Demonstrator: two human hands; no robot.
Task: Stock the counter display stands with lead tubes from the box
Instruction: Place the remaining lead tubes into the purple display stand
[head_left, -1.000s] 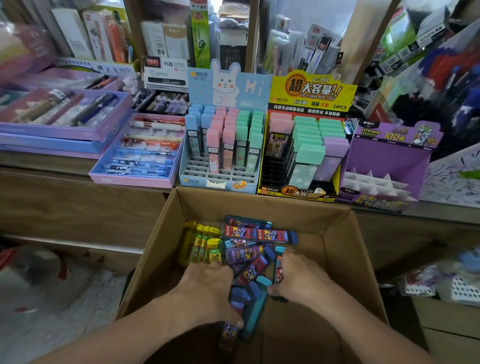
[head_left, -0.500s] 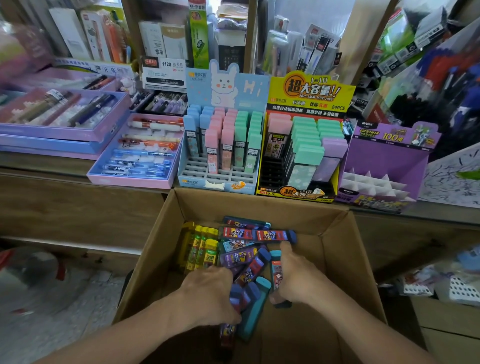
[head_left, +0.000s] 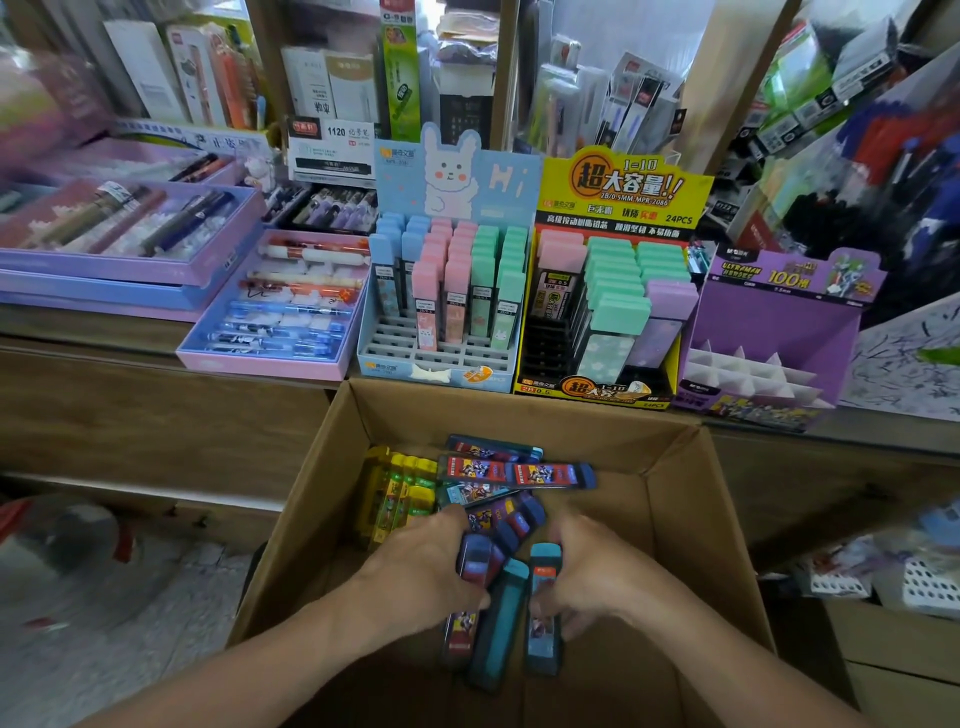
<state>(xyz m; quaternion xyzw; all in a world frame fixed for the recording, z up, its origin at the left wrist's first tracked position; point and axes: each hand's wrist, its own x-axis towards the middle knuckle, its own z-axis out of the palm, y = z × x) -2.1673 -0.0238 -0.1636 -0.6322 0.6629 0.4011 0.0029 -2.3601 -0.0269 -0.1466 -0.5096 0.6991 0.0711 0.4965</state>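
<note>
Dark plastic lead tubes (head_left: 519, 475) lie heaped in the brown cardboard box (head_left: 675, 519) beside yellow tubes (head_left: 400, 491). Left hand (head_left: 421, 577) fingers curl round several; right hand (head_left: 597, 577) pinches a teal-capped tube (head_left: 544, 558).

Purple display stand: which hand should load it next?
Right, probably. The purple stand, empty, is the rightmost display. The right hand is on that side and grips one teal-capped tube; the left hand holds a bundle of tubes, farther away.
</note>
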